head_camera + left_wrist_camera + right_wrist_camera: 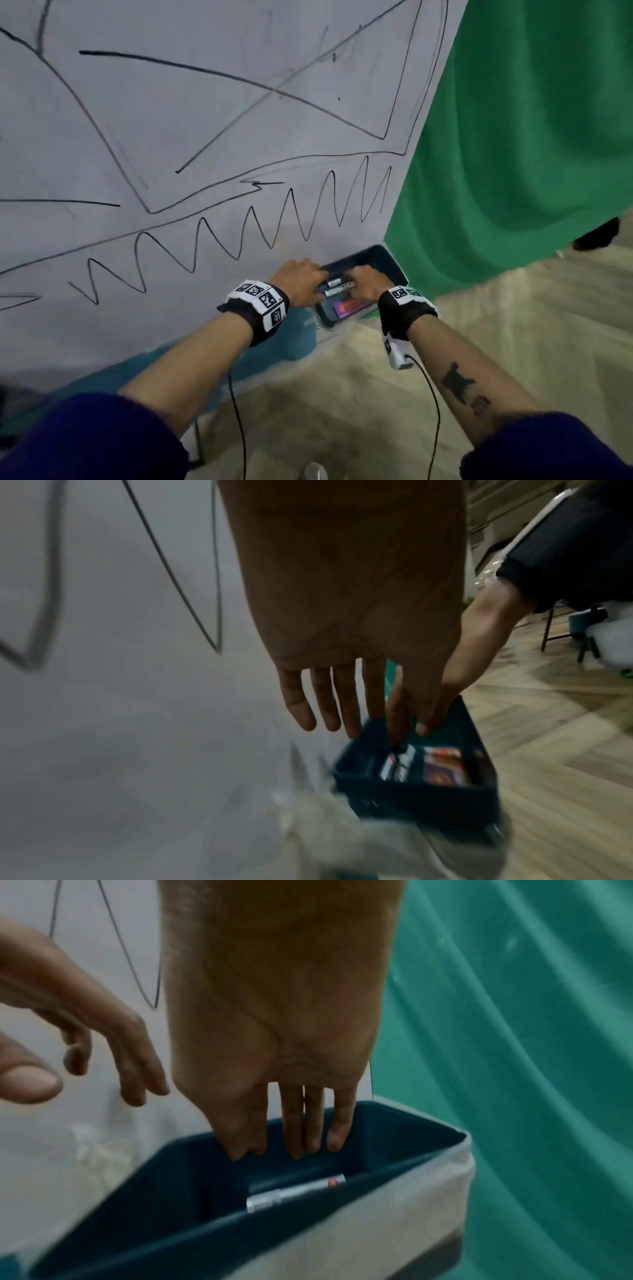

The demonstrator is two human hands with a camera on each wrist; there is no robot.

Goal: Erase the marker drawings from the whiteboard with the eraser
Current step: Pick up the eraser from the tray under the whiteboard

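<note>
The whiteboard [205, 120] carries black marker lines: zigzags, triangles and long strokes. At its lower right corner hangs a dark blue bin [390, 263]. Inside lie white markers [337, 287] and an orange-and-dark block [346, 306] that may be the eraser. My left hand [301, 277] hovers at the bin's left rim with its fingers [325, 710] straight and holding nothing. My right hand [366, 279] reaches down into the bin, its fingers [298, 1137] extended just above a marker [294, 1194] lying on the bottom. I see nothing in its grasp.
A green curtain [513, 137] hangs right of the board, close behind the bin. Wood-pattern floor [479, 342] lies below. Cables run from both wrist bands down along my forearms. Chair legs [548, 631] stand further off on the floor.
</note>
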